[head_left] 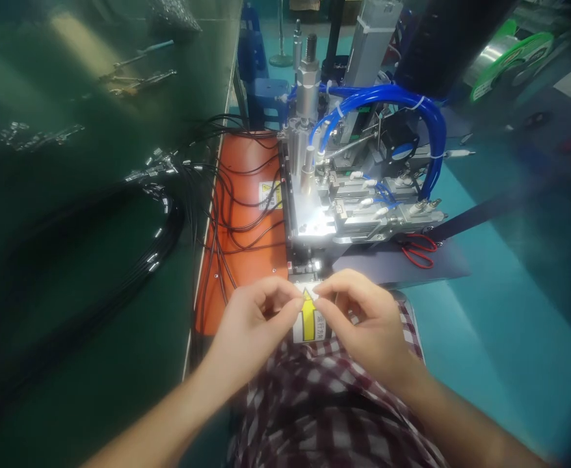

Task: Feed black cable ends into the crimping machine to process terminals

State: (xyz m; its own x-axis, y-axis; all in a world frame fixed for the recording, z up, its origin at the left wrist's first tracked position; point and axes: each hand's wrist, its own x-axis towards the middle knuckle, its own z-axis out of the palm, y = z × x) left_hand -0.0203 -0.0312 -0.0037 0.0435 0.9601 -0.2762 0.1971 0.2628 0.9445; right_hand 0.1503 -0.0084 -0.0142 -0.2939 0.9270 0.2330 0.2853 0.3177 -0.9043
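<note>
My left hand [259, 315] is closed, thumb and forefinger pinched together above a white label with a yellow arrow [309, 322]. Opposite it, my right hand [361, 315] makes a similar pinch, its fingertips a short gap from the left ones. Whatever sits in either pinch is too small to make out. Just beyond the fingertips is the front of a metal machine [309, 221] with cylinders and blue air tubes [393, 94]. Thin black cables [231, 227] run over the orange cover [251, 260] on the left of the machine.
On the dark green table [95, 364] at left lies a bundle of black cables [168, 227] with shiny metal ends. Several tools [144, 78] lie farther back. A green-rimmed wire spool [514, 58] is at the upper right. Red scissor-like handles [419, 250] rest beside the machine.
</note>
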